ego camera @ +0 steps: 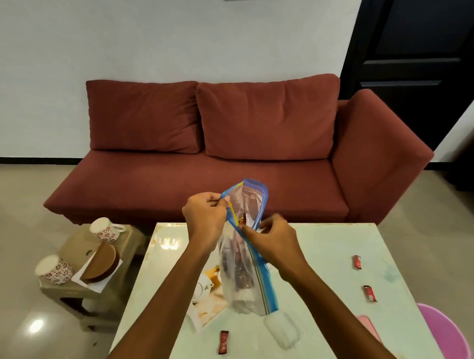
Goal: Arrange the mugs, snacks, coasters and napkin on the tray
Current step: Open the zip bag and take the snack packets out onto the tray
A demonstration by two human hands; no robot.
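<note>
Both hands are raised above the pale glass-topped table (pixel 327 256), pinching a clear zip bag (pixel 243 273) by its blue seal strip. The left hand (pixel 205 216) is curled tight, thumb and fingertips pressed together on the upper part of the strip; the right hand (pixel 273 241), lower and nearer, nips the same strip between thumb and forefinger, its other fingers loosely bent. Between the two grips the bag's mouth gapes, and dark wrapped snacks show through the plastic. The bag hangs upright, its bottom at or just above the tabletop; I cannot tell whether it touches.

Right of the right hand, two small red snack packets (pixel 357 262) (pixel 370 293) lie well apart near the table's right edge; a third (pixel 223 342) lies below the left forearm near the front edge. A folded white napkin (pixel 282 330) lies just below the bag. Far left of the left hand, off the table, a low stool (pixel 81 295) carries two patterned mugs (pixel 106 229) (pixel 54 269) lying on their sides and brown round coasters (pixel 103 260). The tabletop to the right of the right forearm is mostly bare.
</note>
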